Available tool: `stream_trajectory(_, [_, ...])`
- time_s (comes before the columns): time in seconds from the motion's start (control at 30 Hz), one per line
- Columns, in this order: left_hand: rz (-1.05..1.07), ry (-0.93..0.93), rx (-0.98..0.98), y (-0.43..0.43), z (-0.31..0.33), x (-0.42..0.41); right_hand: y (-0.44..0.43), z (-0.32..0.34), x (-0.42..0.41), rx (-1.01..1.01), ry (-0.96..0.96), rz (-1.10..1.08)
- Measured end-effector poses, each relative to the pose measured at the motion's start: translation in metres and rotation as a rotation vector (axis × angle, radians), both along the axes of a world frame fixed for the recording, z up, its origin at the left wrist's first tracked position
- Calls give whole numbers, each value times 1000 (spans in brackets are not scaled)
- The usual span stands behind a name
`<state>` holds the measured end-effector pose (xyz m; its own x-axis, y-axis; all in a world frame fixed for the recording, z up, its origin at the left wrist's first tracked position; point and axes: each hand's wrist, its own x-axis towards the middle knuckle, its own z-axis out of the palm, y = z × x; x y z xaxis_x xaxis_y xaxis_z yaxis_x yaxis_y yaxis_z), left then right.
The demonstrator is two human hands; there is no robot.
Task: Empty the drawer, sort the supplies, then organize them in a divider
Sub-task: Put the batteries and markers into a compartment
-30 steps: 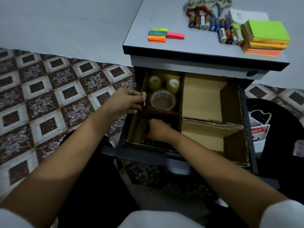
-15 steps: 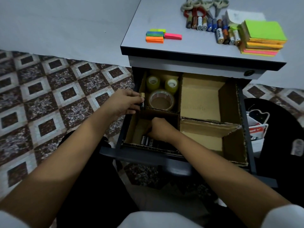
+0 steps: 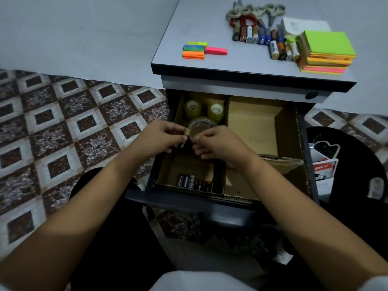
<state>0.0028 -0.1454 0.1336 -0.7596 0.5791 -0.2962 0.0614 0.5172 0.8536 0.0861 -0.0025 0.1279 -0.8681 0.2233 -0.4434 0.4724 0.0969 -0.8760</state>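
A cardboard divider (image 3: 252,120) fills the open drawer (image 3: 189,201). Its back-left cell holds three tape rolls (image 3: 192,108). Several batteries (image 3: 194,182) lie in a row in the front-left cell. My left hand (image 3: 162,139) grips a black battery with a gold end (image 3: 184,136) over the wall between those two cells. My right hand (image 3: 216,143) is raised beside it, fingers curled, fingertips at the battery. Whether it holds anything is hidden. On the cabinet top lie more batteries (image 3: 266,42), scissors (image 3: 252,13), sticky notes (image 3: 327,51) and flag strips (image 3: 201,50).
The two right-hand divider cells (image 3: 289,175) show bare cardboard. A black round seat with a white-and-red packet (image 3: 324,164) stands right of the drawer. Patterned floor tiles (image 3: 73,122) lie to the left. My dark-clothed legs sit under the drawer front.
My right hand came up out of the front-left cell to meet my left hand, uncovering the row of batteries there. The left hand shifted slightly right with its battery.
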Motion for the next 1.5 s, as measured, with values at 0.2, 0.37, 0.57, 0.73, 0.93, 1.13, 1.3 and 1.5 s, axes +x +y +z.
stream_trajectory(0.2, [-128,132,-53,4,1,10,4,9,0,120,76,-24])
stream_trajectory(0.37, [-139,151,-66,4,2,10,1,9,-1,110,38,-32])
stream_trajectory(0.57, [60,393,-51,-2,-6,-8,4,4,4,108,51,-42])
stream_trajectory(0.73, [126,570,-129,4,-34,-22,-8,-7,3,174,10,120])
stream_trajectory(0.93, [122,420,-114,15,-54,-18,-23,-31,-6,407,24,250])
stream_trajectory(1.13, [135,314,-90,12,-54,-17,-28,-55,-13,433,-29,227])
stream_trajectory(1.3, [154,315,-61,11,-53,-15,-30,-62,-20,436,-58,278])
stream_trajectory(1.5, [164,328,-55,11,-54,-14,-34,-67,-22,498,-55,426])
